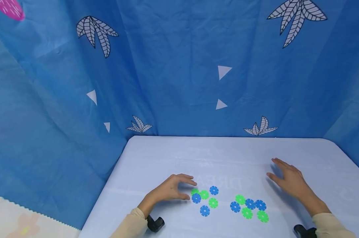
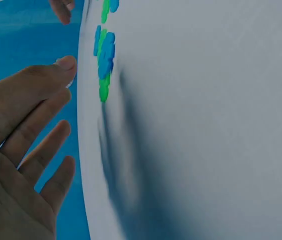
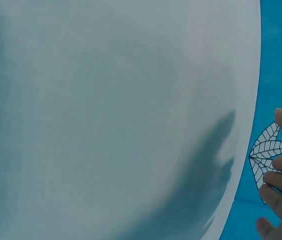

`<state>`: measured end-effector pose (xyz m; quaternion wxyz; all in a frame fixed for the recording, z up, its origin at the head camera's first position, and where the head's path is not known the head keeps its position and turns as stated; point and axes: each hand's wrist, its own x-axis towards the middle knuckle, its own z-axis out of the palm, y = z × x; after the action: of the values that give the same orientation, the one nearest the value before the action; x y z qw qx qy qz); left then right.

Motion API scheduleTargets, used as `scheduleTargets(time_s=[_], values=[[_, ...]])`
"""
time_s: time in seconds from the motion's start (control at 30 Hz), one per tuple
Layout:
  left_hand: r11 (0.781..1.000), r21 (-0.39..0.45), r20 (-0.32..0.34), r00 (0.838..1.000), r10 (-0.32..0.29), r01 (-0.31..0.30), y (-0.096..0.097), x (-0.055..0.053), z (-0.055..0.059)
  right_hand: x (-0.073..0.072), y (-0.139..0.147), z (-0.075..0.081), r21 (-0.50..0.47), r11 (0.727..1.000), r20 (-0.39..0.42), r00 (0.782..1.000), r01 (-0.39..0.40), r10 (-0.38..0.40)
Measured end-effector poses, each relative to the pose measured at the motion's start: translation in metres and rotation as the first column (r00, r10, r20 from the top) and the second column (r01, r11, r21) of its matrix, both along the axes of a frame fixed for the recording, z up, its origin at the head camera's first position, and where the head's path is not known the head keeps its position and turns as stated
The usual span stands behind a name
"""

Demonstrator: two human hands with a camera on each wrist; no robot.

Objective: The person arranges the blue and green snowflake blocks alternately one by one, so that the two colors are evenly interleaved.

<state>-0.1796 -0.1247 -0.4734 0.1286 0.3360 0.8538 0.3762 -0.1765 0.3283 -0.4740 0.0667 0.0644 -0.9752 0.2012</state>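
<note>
Small notched discs in blue and green lie flat in two loose groups on the white table. In the left group, a blue disc (image 1: 196, 198) partly covers a green disc (image 1: 195, 191), with several others beside them. The right group includes a green disc (image 1: 246, 213) and a blue disc (image 1: 260, 205). Just left of the first group, my left hand (image 1: 170, 188) hovers with thumb and fingers apart, holding nothing. Up and to the right of the second group, my right hand (image 1: 291, 181) is raised over the table, fingers extended and nothing in them.
A blue curtain (image 1: 179, 82) with leaf and triangle prints hangs behind and to the left of the white table (image 1: 155, 152). Black wrist-worn devices (image 1: 156, 224) sit below both sleeves. Pale floral fabric (image 1: 27, 218) shows at the lower left.
</note>
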Motion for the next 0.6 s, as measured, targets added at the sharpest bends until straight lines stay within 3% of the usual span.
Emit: scheduleTargets(time_s=[0.33,0.6], values=[[0.998,-0.051,-0.003,0.999,-0.036,0.036,0.01,-0.002,-0.005,0.002,-0.009,-0.005,-0.001,1.0,0.029,0.999,0.017,-0.017],[0.997,-0.069,0.014,0.999,-0.031,0.032,0.013,-0.002,-0.008,0.003,-0.02,0.001,-0.071,0.997,0.119,0.992,0.036,-0.028]])
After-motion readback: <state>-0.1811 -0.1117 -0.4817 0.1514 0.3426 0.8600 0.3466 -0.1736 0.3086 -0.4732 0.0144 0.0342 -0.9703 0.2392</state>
